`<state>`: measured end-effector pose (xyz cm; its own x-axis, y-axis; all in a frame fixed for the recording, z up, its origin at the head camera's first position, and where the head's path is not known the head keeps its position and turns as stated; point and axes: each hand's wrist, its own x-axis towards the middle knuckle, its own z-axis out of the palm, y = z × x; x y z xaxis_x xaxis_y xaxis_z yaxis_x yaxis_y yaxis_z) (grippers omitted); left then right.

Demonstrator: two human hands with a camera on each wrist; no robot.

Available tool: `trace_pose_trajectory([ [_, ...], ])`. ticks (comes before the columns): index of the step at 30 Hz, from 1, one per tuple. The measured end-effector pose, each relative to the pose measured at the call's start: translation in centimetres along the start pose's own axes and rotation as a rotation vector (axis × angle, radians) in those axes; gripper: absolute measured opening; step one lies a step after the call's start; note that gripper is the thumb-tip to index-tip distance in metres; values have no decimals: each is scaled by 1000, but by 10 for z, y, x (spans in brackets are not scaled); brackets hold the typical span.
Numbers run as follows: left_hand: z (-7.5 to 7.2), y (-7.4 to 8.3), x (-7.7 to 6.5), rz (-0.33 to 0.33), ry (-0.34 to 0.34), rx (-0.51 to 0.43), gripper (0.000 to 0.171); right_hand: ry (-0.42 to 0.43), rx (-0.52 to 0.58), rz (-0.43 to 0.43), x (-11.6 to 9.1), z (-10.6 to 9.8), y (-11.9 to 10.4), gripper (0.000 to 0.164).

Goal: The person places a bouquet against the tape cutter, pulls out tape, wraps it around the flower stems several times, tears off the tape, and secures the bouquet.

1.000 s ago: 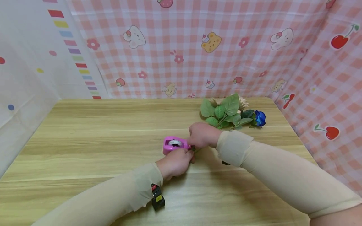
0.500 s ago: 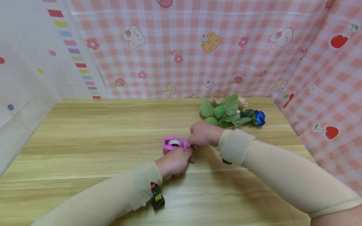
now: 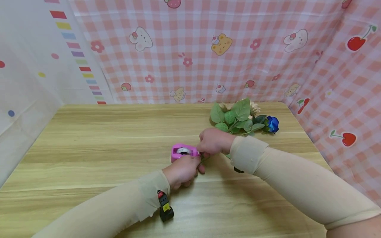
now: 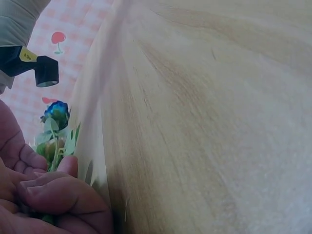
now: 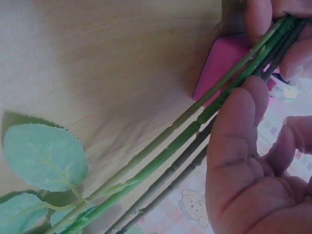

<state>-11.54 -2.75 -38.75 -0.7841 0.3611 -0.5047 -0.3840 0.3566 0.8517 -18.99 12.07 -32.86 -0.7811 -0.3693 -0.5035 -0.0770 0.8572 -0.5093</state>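
Observation:
A bundle of thin flower stems point(image 5: 175, 129), green and brownish, runs between both hands. My left hand point(image 3: 183, 170) grips its lower ends with curled fingers. Just above that grip, my right hand point(image 3: 215, 141) has its fingers bent against the stems; its thumb tip is partly hidden. The blue rose point(image 3: 273, 124), a pale flower point(image 3: 255, 108) and broad green leaves point(image 3: 241, 109) lie at the far right of the table. A pink tape dispenser point(image 3: 176, 156) with a white tape roll point(image 3: 183, 151) stands directly behind the left hand, its narrow end close to the right fingertips.
The wood-grain table point(image 3: 113, 142) extends left and in front of the hands. Pink checked cloth point(image 3: 184, 39) hangs behind and on the right, white cloth point(image 3: 26, 66) on the left. A black camera point(image 3: 166, 211) is strapped at the left wrist.
The right hand has shifted slightly right and up from the dispenser's end. The left hand has drawn a little to the left, its fingers moving at the stems. The dispenser and flower heads hold their places.

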Motion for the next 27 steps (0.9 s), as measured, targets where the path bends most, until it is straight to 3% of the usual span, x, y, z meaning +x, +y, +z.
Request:
trace_pose_trajectory([
  [9, 0, 0, 0, -42, 8, -74, 57, -2, -3, -14, -2, -1, 0, 17],
  [17, 0, 0, -1, -64, 12, -122, 51, 0, -67, -55, -1, -2, 0, 23],
  [27, 3, -1, 1, -61, 13, -171, 40, 69, -179, -56, -10, -3, 0, 21],
])
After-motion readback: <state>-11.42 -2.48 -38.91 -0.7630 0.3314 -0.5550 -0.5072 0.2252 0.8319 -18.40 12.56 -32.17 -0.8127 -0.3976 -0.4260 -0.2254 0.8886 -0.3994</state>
